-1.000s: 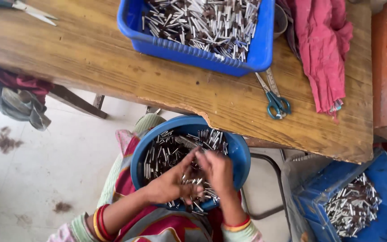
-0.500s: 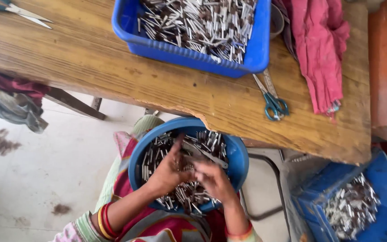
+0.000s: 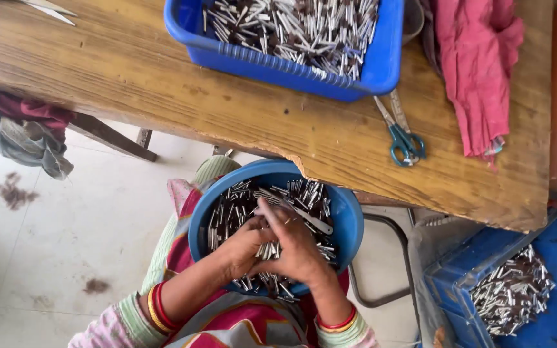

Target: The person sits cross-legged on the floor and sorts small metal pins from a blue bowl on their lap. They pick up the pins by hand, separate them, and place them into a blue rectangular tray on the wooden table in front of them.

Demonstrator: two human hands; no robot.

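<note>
A round blue bowl [image 3: 349, 222] heaped with small metal pieces [image 3: 233, 203] is sitting in the person's lap, just under the desk [image 3: 162, 84] edge; the right hand [image 3: 298, 248] is curling closed around a long flat metal strip [image 3: 294, 209] lying over the heap, while the left hand [image 3: 246, 248] is pressing against it, fingers bent into the pieces, its grip hidden. On the desk a blue rectangular bin [image 3: 291, 67] is holding more pieces; teal-handled scissors [image 3: 404, 138] are lying beside a pink cloth [image 3: 478, 71]; a blue crate [image 3: 517, 290] is standing on the floor at right.
</note>
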